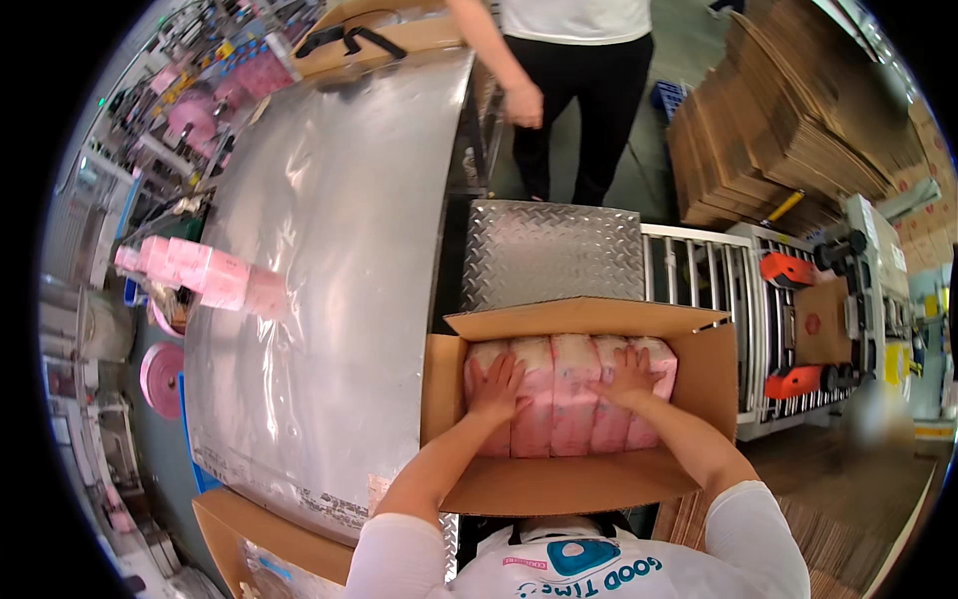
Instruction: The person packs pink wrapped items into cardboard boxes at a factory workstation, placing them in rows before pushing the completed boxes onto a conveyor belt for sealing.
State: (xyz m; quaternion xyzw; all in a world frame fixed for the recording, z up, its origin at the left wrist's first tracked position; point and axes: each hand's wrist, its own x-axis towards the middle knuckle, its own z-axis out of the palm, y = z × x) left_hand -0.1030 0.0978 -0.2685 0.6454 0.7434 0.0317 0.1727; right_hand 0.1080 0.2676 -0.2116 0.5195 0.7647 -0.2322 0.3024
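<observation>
Several pink plastic-wrapped packs (571,399) stand side by side in an open cardboard box (589,484) in front of me. My left hand (496,387) lies on the packs at the left end, fingers spread. On the packs toward the right end rests my right hand (631,377), its fingers spread too. Neither hand is wrapped round a pack; both press flat on the tops. The box's flaps stand open around the packs. What lies under the packs is hidden.
Left of the box is a shiny metal table (329,250) with a row of pink packs (210,272). Beyond the box lies a tread-plate platform (554,255), with a roller conveyor (694,270) and taping machine (798,319) to the right. Another person (579,90) stands ahead near stacked flat cardboard (768,120).
</observation>
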